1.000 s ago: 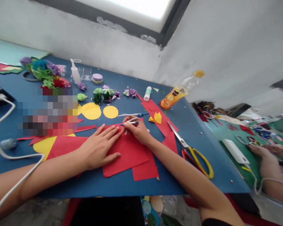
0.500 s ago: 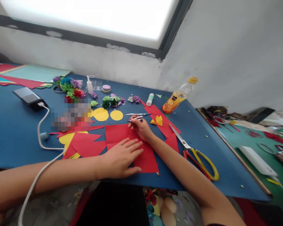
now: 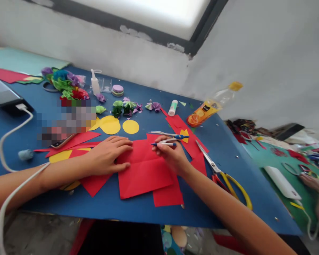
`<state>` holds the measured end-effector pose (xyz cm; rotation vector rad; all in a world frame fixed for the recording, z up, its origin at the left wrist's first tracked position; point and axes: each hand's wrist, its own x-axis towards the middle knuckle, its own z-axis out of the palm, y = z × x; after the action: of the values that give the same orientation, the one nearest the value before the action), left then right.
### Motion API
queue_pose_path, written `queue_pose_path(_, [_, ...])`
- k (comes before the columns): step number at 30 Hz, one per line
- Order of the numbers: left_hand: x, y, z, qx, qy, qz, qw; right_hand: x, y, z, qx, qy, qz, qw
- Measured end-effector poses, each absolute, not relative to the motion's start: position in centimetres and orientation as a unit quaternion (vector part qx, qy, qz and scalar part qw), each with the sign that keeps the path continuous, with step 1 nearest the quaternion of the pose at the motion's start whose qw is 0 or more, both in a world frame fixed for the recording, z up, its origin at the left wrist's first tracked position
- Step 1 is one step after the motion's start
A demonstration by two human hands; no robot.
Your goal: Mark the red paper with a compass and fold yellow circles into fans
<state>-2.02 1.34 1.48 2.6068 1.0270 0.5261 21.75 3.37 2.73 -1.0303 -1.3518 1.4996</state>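
Presently: left hand (image 3: 108, 154) flat, fingers spread, pressing on red paper sheet (image 3: 145, 170) at near centre of blue surface (image 3: 21, 138). Right hand (image 3: 170, 156) closed around compass (image 3: 167, 139), blue-tipped, at sheet's far right edge. Yellow circles (image 3: 130, 126) just beyond. Scissors (image 3: 223, 173) with yellow handles to right. Glue stick (image 3: 172, 107) and orange bottle (image 3: 210, 108) farther off.

A pixelated patch (image 3: 66, 122) hides whatever lies on the bench (image 3: 13, 141) there. The red paper (image 3: 143, 170) is partly covered by both hands — left hand (image 3: 106, 156), right hand (image 3: 171, 156). A co-worker's hand (image 3: 317, 187) is cut off at the right edge.
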Motion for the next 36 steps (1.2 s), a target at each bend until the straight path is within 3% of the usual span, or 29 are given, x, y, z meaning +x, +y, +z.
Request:
queue_pose_path(6, [-2.3, 1.6, -0.1, 0.915, 0.365, 0.126, 0.121, 22.5, 2.0, 2.6, -0.417, -0.725, 0.491, 0.244])
queue_pose_path(8, [-2.4, 1.6, -0.1, 0.915, 0.368, 0.114, 0.116, 22.5, 1.6, 2.3, -0.408, -0.763, 0.449, 0.223])
queue_pose_path(15, [-3.0, 1.3, -0.7, 0.912, 0.375, 0.110, 0.124, 22.5, 1.0, 1.3, -0.395, -0.812, 0.352, 0.246])
queue_pose_path(36, [-3.5, 1.2, -1.1, 0.918, 0.364, 0.109, 0.110, 22.8, 1.2, 1.3, -0.396, -0.804, 0.373, 0.241])
